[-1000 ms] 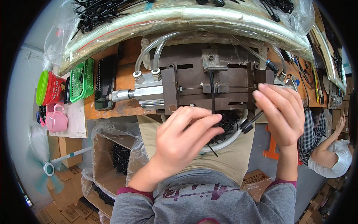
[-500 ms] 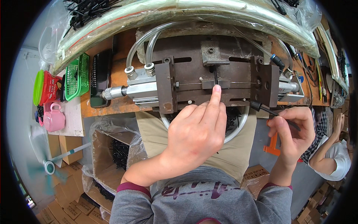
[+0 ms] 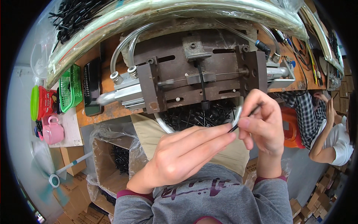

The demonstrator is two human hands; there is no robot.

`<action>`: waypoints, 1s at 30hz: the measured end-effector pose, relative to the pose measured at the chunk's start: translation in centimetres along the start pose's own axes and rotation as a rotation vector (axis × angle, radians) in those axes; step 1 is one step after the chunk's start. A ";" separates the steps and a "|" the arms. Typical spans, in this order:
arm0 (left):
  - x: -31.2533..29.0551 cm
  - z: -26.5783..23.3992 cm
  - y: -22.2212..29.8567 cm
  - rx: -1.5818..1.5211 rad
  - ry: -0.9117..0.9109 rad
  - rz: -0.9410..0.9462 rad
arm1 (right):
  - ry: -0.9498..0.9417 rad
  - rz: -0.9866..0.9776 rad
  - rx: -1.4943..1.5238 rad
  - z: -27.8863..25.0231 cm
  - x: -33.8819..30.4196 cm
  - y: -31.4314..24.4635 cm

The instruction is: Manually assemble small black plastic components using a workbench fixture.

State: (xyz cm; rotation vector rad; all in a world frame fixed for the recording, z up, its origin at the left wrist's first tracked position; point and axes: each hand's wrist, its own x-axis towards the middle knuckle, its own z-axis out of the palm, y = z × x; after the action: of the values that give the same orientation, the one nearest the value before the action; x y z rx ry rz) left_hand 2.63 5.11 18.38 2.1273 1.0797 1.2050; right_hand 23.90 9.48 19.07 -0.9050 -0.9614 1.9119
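Observation:
My left hand (image 3: pixel 192 153) reaches to the right in front of my lap, fingers straight and close together. Its fingertips meet one end of a thin black rod (image 3: pixel 233 128); the thumb is hidden below. My right hand (image 3: pixel 263 125) pinches this same rod between thumb and fingers, which cover much of it. Beyond both hands, a second black rod with a thick end (image 3: pixel 205 105) lies across the small metal block (image 3: pixel 193 78) of a brown steel fixture (image 3: pixel 220 87). Its far end sits under a bolted bracket (image 3: pixel 193 52), and the thick end overhangs the fixture's front edge.
Many black rods fill a round container with a pale rim (image 3: pixel 164 125) below the fixture. Silver cylinders (image 3: pixel 126 95) with clear hoses flank it. At left are a green basket (image 3: pixel 71 87), a pink mug (image 3: pixel 53 130) and a plastic-lined carton (image 3: pixel 106 149). Another person (image 3: pixel 328 138) sits at right.
My left hand has left the rod in the fixture and drawn back toward me. My right hand has come inward with its rod, so both hands now meet. The view has shifted slightly.

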 end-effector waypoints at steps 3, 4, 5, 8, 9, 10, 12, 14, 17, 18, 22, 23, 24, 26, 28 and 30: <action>-0.9 0.0 0.0 0.005 0.048 -0.004 | -0.026 -0.059 0.024 0.4 0.8 0.6; -1.1 0.0 0.1 0.014 0.042 -0.001 | -0.013 -0.078 0.028 0.5 1.0 0.8; -1.3 -0.1 0.0 0.024 0.037 0.003 | 0.000 -0.097 0.031 0.7 1.1 1.0; -1.6 -0.2 0.2 -0.040 0.038 -0.038 | -0.038 -0.092 0.005 0.6 1.4 1.0; -1.6 -0.3 0.2 -0.070 0.041 -0.059 | -0.050 -0.077 0.024 0.8 1.5 0.8; -1.8 -0.4 0.2 -0.153 0.036 -0.101 | -0.062 -0.063 0.042 1.0 1.6 0.8; -2.2 -0.8 -0.2 -0.318 0.026 -0.183 | -0.114 -0.065 0.072 1.2 1.7 1.0; -2.9 -0.7 -0.3 -0.588 0.060 -0.335 | -0.164 -0.067 0.074 1.6 1.8 1.1; -3.8 -0.4 -0.4 -0.720 0.118 -0.414 | -0.114 -0.156 -0.038 2.1 2.0 1.4; -3.9 -0.3 -0.3 -0.722 0.134 -0.418 | -0.073 -0.180 -0.097 2.3 1.9 1.4; -3.6 -0.8 -0.5 -0.301 0.146 -0.152 | 0.012 -0.242 -0.219 3.0 1.9 1.6; -3.8 -0.8 -0.4 -0.273 0.134 -0.142 | 0.010 -0.207 -0.179 3.1 1.9 1.5; -4.0 -0.9 -0.3 -0.243 0.121 -0.134 | 0.006 -0.171 -0.137 3.2 1.8 1.4; -4.1 -0.9 -0.2 -0.237 0.129 -0.128 | 0.000 -0.140 -0.101 3.4 1.8 1.3; -4.2 -0.8 -0.2 -0.243 0.135 -0.116 | 0.002 -0.147 -0.111 3.4 1.6 1.3; -4.2 -0.7 -0.3 -0.255 0.141 -0.099 | 0.021 -0.196 -0.163 3.4 1.5 1.7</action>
State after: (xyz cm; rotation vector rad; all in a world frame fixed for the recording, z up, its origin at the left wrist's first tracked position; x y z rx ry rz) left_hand 0.58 1.87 16.46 1.7990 1.0167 1.3819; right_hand 19.86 9.18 18.82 -0.8870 -1.1619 1.6749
